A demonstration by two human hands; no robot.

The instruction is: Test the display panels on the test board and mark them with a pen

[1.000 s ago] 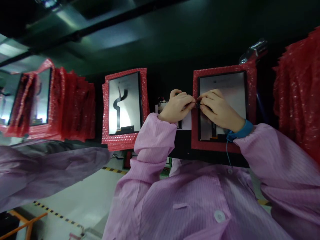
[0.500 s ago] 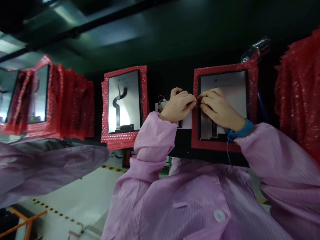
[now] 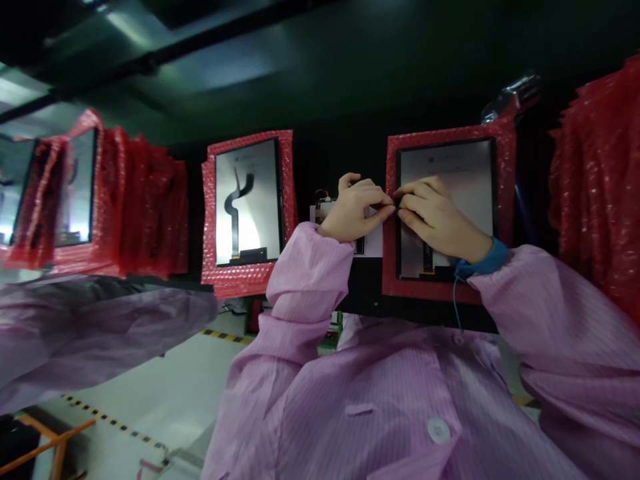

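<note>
A display panel (image 3: 467, 177) lies grey back up on red bubble wrap (image 3: 506, 213), right of centre. At its left edge the fingertips of both hands meet. My left hand (image 3: 356, 211) reaches in from the left, thumb and fingers pinched together. My right hand (image 3: 443, 220), wearing a blue wrist strap (image 3: 484, 260), lies over the panel with its fingers pinched at the same edge. Whatever small part they hold is hidden by the fingers. Partly behind my left hand is a small device with wires (image 3: 323, 207).
Another display panel (image 3: 265, 200) with a black flex cable (image 3: 233, 217) rests on red bubble wrap to the left. Stacks of red bubble-wrap bags stand at far left (image 3: 150, 207) and far right (image 3: 600, 193). A co-worker's sleeve (image 3: 125, 327) extends in from the left.
Both hands stay at the panel's left edge, with only a very slight shift of the fingertips. The panels and bags have not moved.
</note>
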